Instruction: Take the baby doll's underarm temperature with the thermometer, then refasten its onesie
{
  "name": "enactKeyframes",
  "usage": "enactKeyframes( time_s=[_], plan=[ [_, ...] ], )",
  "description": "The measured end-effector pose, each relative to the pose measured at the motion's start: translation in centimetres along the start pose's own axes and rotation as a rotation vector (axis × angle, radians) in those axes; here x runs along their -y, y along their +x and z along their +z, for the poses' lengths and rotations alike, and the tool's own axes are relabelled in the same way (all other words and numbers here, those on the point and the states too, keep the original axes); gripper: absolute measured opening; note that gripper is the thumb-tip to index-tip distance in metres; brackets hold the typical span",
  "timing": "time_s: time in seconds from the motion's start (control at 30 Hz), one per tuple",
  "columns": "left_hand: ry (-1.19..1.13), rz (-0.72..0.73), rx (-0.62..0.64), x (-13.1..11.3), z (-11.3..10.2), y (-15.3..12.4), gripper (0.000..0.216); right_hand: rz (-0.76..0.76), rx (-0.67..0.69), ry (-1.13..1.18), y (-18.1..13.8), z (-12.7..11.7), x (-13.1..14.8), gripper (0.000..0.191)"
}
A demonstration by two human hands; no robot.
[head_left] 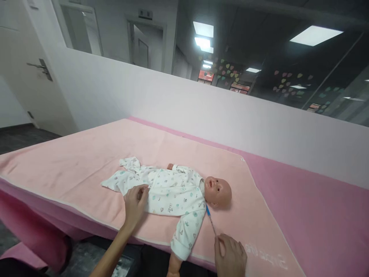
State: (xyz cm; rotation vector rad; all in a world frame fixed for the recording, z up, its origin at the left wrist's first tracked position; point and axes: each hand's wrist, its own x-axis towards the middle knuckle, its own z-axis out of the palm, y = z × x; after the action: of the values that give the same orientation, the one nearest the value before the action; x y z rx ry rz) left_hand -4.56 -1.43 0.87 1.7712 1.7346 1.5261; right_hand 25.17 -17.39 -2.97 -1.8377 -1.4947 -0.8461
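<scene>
A baby doll (175, 194) in a white printed outfit lies on its back across the pink blanket, its bare head (220, 192) to the right. My left hand (135, 204) is at the doll's waist, fingers curled together against the cloth; whatever is between the fingertips is hidden. Pinched in my right hand (230, 254) is a thin thermometer-like stick (211, 223). The stick's blue end points to the doll's neck and shoulder. One sleeved arm (188, 234) of the doll stretches toward the near edge. The outfit's legs lie flat at the left.
A pale pink blanket (72, 157) covers much of the darker pink bed surface (311, 192). Behind it runs a white wall (173, 100) with a long window (259, 50) above. At the left is a door (31, 77) with a lever handle. A dark chair-like shape is below the near edge.
</scene>
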Motion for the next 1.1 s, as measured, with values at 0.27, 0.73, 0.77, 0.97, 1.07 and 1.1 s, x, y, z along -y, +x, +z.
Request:
enactKeyframes(
  time_s=[0.27, 0.73, 0.77, 0.97, 1.07, 1.1],
  plan=[
    [-0.042, -0.046, 0.009, 0.8, 0.2, 0.3, 0.025, 0.094, -0.088, -0.038, 7.6, -2.2, 3.0, 0.032],
    [-0.013, -0.038, 0.012, 0.8, 0.3, 0.6, 0.025, 0.301, 0.240, 0.327, 8.0, -0.4, 3.0, 0.056],
    [-0.009, -0.036, 0.010, 0.7, 0.3, 0.5, 0.025, 0.292, 0.258, 0.364, 8.2, -0.4, 3.0, 0.058],
    [-0.011, -0.039, 0.013, 0.6, 0.1, 0.4, 0.025, 0.310, 0.300, 0.374, 9.0, -0.7, 3.3, 0.063],
    [-0.009, -0.037, 0.013, 0.6, 0.2, 0.4, 0.025, 0.296, 0.338, 0.378, 8.7, -0.7, 3.6, 0.062],
    [-0.008, -0.038, 0.010, 0.6, 0.2, 0.4, 0.025, 0.292, 0.355, 0.378, 8.5, -0.5, 3.6, 0.062]
  ],
)
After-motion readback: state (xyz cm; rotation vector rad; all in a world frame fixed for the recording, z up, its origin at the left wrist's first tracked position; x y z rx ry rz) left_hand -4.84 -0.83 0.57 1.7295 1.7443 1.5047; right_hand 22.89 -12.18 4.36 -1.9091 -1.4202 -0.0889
